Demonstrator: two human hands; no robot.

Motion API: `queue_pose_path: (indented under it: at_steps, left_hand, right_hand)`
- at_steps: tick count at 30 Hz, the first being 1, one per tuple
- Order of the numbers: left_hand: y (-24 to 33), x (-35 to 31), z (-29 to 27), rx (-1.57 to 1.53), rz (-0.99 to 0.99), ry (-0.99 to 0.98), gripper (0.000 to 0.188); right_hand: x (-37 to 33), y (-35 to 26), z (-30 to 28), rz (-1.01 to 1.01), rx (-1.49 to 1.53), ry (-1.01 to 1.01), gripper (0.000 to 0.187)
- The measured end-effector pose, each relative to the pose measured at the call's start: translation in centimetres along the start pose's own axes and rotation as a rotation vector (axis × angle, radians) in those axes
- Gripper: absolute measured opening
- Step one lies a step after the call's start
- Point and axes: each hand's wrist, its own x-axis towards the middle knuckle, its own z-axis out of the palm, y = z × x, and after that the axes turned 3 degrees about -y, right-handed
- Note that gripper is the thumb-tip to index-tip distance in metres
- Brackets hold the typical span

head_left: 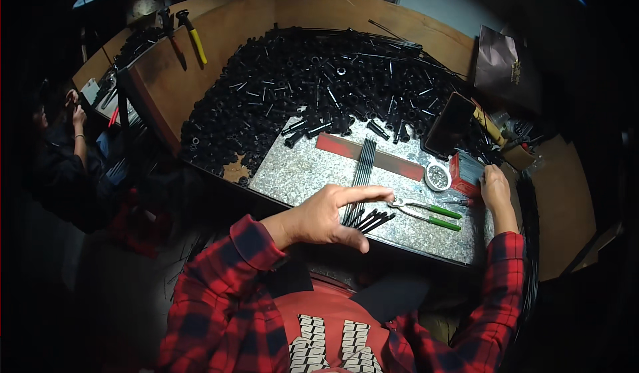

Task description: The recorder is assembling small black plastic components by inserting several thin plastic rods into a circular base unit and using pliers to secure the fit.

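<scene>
My left hand is over the front of the speckled work surface, thumb and fingers spread, holding nothing. Beneath and beyond it, a bundle of thin dark rods lies across a red and grey bar. Several short rods with black ends stick out between thumb and fingers, apart from the grip. Pincers with green handles rest just right of these. My right hand is at the right edge beside a red box, fingers bent together; whatever they hold is hidden.
A heap of black tubular parts fills the back, inside wooden walls. A white bowl of small metal pieces and a dark tablet-like slab stand right. Yellow-handled pincers hang left. Another person sits far left.
</scene>
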Motion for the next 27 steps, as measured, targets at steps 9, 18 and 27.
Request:
queue_pose_path:
  at_steps: [9, 18, 27]
  left_hand:
    - [4.5, 1.3, -0.2, -0.151, 0.247, 0.158, 0.026]
    - [4.3, 1.7, 0.0, 0.088, 0.309, 0.261, 0.02]
    - [4.2, 1.4, -0.3, 0.064, 0.323, 0.252, 0.019]
  right_hand:
    - [0.3, -14.3, -11.9, -0.074, 0.753, 0.121, 0.006]
    - [-3.0, -20.8, -18.0, -0.501, 0.629, 0.116, 0.034]
    - [-2.9, -20.7, -18.0, -0.527, 0.579, 0.125, 0.039]
